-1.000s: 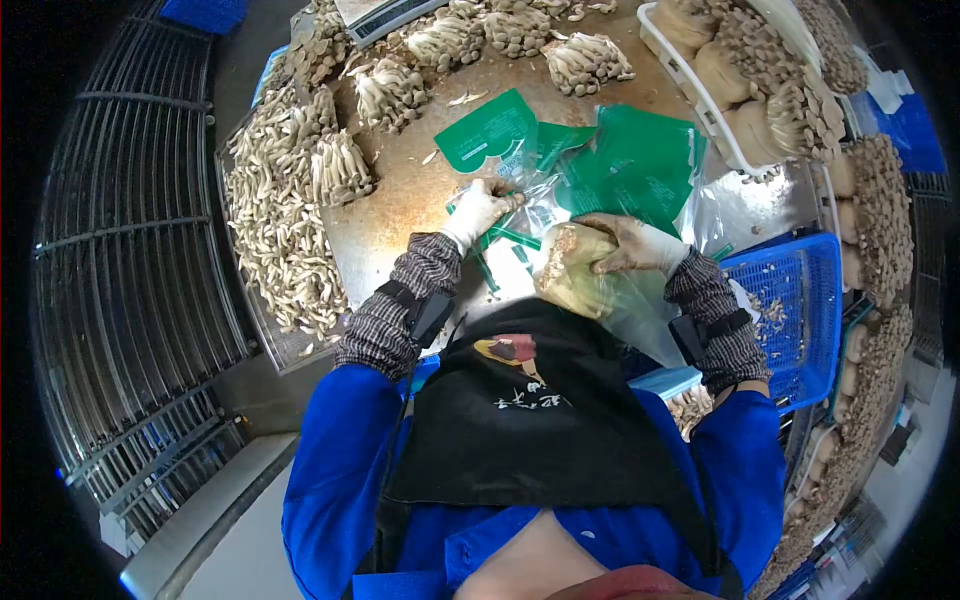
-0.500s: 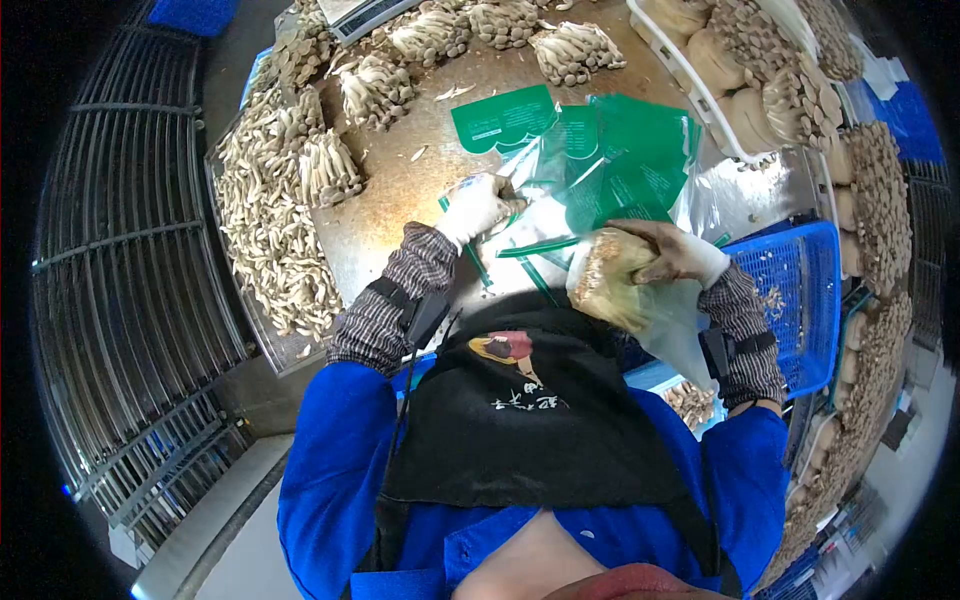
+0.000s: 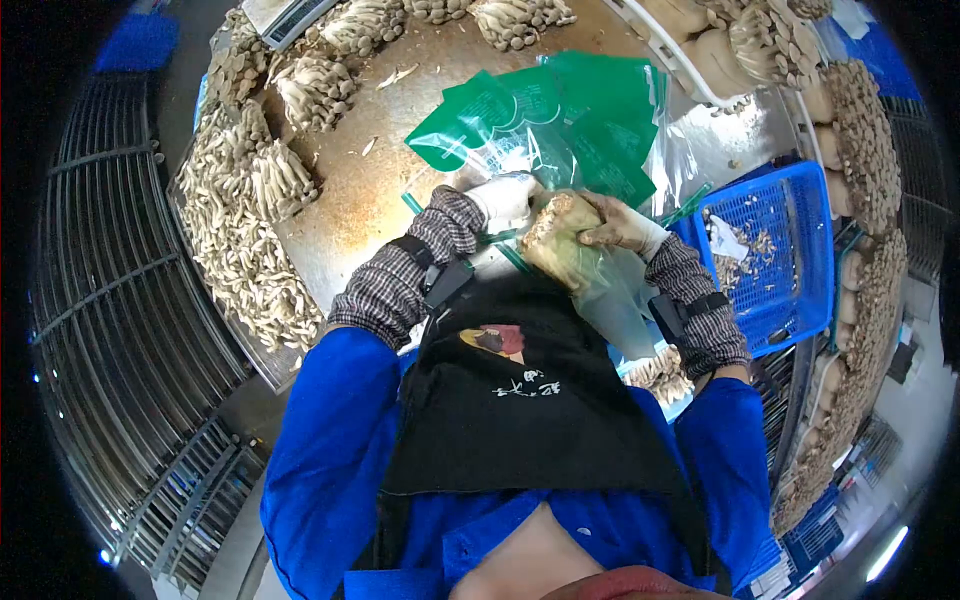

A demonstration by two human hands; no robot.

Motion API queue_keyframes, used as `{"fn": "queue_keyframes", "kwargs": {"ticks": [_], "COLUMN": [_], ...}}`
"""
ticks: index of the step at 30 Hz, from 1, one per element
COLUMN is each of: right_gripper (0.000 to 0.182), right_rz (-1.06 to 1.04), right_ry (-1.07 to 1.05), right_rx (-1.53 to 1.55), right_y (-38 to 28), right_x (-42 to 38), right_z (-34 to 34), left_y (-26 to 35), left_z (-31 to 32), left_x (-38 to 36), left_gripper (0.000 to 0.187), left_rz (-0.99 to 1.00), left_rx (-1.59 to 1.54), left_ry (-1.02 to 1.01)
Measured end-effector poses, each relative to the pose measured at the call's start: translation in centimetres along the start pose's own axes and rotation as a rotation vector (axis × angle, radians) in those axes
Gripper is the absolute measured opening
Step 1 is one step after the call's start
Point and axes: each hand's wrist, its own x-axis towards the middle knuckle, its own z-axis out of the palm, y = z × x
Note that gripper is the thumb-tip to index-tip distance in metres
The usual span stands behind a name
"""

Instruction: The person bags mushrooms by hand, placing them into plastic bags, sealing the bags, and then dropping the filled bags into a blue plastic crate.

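My right hand [image 3: 622, 226], gloved, is wrapped round a clear plastic bag with a bunch of mushrooms [image 3: 562, 232] inside. The bag lies tilted above the apron, its loose end hanging toward me. My left hand [image 3: 505, 202], in a white glove, is curled at the left side of the bunch; its fingertips are partly hidden, and what they grip does not show. Narrow green strips [image 3: 515, 258] lie under and beside the hands. Just beyond them, flat green-printed plastic bags [image 3: 610, 130] are fanned out on the metal table [image 3: 345, 205].
Loose mushrooms [image 3: 250, 270] are heaped at the table's left edge, with mushroom bunches [image 3: 312, 92] farther back. A scale [image 3: 290, 22] stands at the back left. To the right are a blue basket [image 3: 818, 250] with scraps and a white crate [image 3: 690, 75] of mushrooms.
The bagged mushroom bunch and my right hand have moved left. My left hand has moved slightly right, so both hands are now close together at the bag. The view has shifted too.
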Motion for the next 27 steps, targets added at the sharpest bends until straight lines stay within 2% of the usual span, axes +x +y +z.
{"fn": "queue_keyframes", "kwargs": {"ticks": [2,4,6,8,10,12,13,18,21,23,24,27], "right_gripper": [0.086,0.088,0.092,0.089,0.083,0.080,0.080,0.085,0.082,0.077,0.077,0.078], "right_rz": [0.015,0.031,0.085,0.037,0.132,0.095,0.089,-0.050,-0.113,-0.144,-0.151,-0.115], "right_ry": [0.068,0.136,0.256,0.276,0.265,0.288,0.328,0.401,0.432,0.473,0.474,0.540], "right_rx": [-0.013,-0.025,-0.117,-0.114,0.002,0.007,0.025,0.199,0.080,-0.083,-0.084,-0.193], "right_y": [2.1,3.0,2.9,2.5,2.0,2.0,2.4,-0.7,2.0,2.7,2.7,2.6], "right_x": [-0.6,-1.5,-2.6,-4.0,-5.5,-6.6,-7.0,-5.4,-2.7,-1.7,-1.6,-1.5], "right_z": [-0.7,-1.0,-0.7,-0.2,0.3,1.2,1.2,3.2,2.4,2.6,2.6,3.0], "left_y": [0.0,1.2,-2.5,-2.9,-2.9,-0.8,-1.3,-1.7,-1.4,-1.4,-1.2,0.6], "left_z": [-0.4,-1.6,0.8,1.4,1.6,0.7,1.7,3.3,2.8,2.4,2.1,1.3], "left_x": [-0.4,-0.9,-0.1,0.1,0.2,-0.2,0.0,0.4,0.3,-0.4,-0.8,-2.7], "left_gripper": [0.034,0.033,0.032,0.034,0.030,0.027,0.027,0.030,0.030,0.031,0.031,0.027], "left_rz": [-0.019,-0.142,-0.070,-0.157,-0.122,-0.243,-0.194,-0.121,-0.199,-0.136,-0.135,-0.080], "left_rx": [-0.088,-0.160,-0.233,-0.401,-0.385,-0.285,-0.133,-0.085,-0.071,-0.326,-0.320,-0.176], "left_ry": [0.021,-0.025,-0.007,0.102,0.154,0.161,0.233,0.323,0.252,0.316,0.318,0.508]}}
